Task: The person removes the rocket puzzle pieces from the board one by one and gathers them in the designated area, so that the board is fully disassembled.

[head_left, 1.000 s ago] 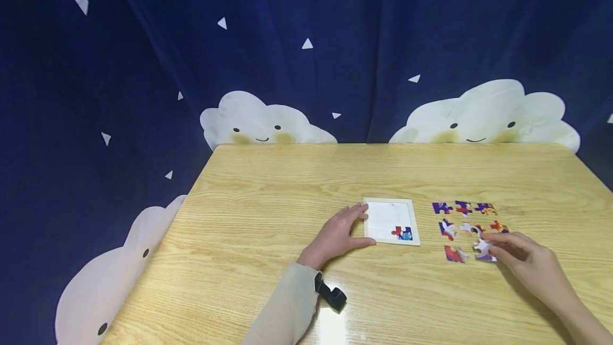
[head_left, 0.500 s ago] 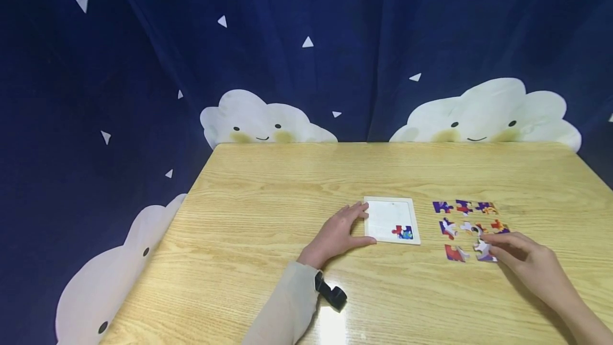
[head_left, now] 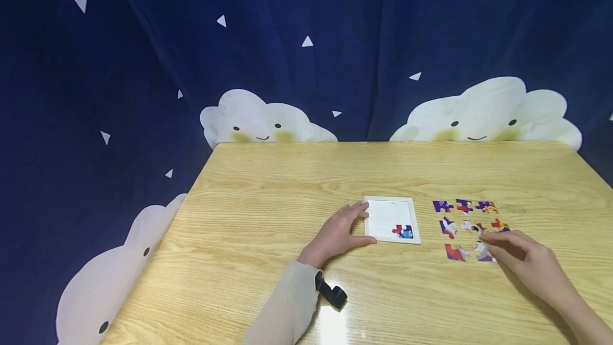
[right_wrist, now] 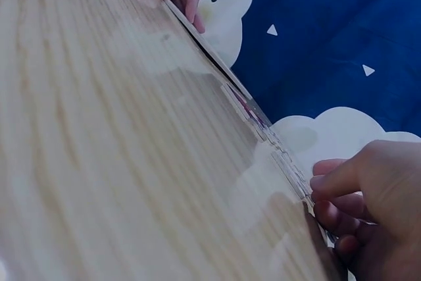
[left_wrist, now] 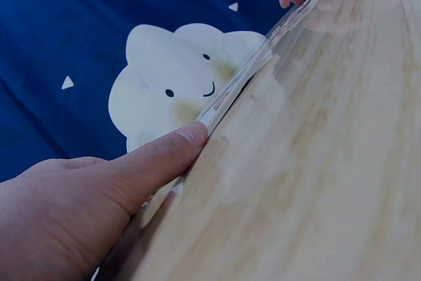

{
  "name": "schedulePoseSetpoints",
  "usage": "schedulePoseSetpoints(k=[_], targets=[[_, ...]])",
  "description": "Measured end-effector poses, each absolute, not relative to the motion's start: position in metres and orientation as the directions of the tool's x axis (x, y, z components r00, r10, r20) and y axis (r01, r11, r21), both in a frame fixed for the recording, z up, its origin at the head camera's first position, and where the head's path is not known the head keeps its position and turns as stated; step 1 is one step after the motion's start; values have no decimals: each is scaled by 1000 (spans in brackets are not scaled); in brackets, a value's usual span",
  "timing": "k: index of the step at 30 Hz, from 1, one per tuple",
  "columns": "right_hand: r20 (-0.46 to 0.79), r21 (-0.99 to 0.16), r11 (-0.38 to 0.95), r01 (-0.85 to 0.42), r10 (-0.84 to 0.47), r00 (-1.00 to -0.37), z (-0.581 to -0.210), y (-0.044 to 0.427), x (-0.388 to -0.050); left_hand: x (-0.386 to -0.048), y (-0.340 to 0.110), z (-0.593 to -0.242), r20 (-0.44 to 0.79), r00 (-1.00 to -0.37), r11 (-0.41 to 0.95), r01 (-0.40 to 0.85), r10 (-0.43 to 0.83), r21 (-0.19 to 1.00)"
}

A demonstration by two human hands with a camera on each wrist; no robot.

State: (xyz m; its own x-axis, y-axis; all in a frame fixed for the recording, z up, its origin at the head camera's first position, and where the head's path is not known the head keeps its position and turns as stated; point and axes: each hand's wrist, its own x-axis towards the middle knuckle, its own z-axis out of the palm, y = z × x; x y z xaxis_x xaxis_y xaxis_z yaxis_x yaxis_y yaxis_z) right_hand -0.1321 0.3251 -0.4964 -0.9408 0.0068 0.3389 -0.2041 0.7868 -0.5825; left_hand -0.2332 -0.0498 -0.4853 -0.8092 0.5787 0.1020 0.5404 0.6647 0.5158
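Observation:
My left hand holds the left side of a white square puzzle tray, its thumb at the near edge and its fingers at the left edge. Two joined jigsaw pieces, a red one and a blue-green one, lie in the tray's near right corner. To the right, my right hand pinches a grey and white jigsaw piece just above the loose pieces. Its fingertips partly hide this piece. In the left wrist view, my left thumb presses the tray's edge.
Several loose jigsaw pieces lie in rough rows right of the tray, among them a purple one and a red one. They rest on a wooden table. A dark blue curtain with clouds hangs behind.
The piece in my right fingers has shifted and turned slightly, showing more of its black spot. My left hand and the tray stay in place.

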Motion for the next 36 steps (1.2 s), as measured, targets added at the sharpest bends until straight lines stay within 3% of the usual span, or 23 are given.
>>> schedulePoseSetpoints(k=[15, 22, 36], targets=[[334, -592, 787, -172, 46, -941, -487, 315, -134, -235, -50, -489, 120, -806, 663, 553, 580, 505], [416, -591, 754, -285, -18, -909, -485, 298, -142, -235, -50, -489, 128, -799, 661, 565, 587, 494], [411, -595, 716, -365, -119, -904, -483, 255, -162, -234, -50, -488, 120, -806, 665, 553, 580, 501]])
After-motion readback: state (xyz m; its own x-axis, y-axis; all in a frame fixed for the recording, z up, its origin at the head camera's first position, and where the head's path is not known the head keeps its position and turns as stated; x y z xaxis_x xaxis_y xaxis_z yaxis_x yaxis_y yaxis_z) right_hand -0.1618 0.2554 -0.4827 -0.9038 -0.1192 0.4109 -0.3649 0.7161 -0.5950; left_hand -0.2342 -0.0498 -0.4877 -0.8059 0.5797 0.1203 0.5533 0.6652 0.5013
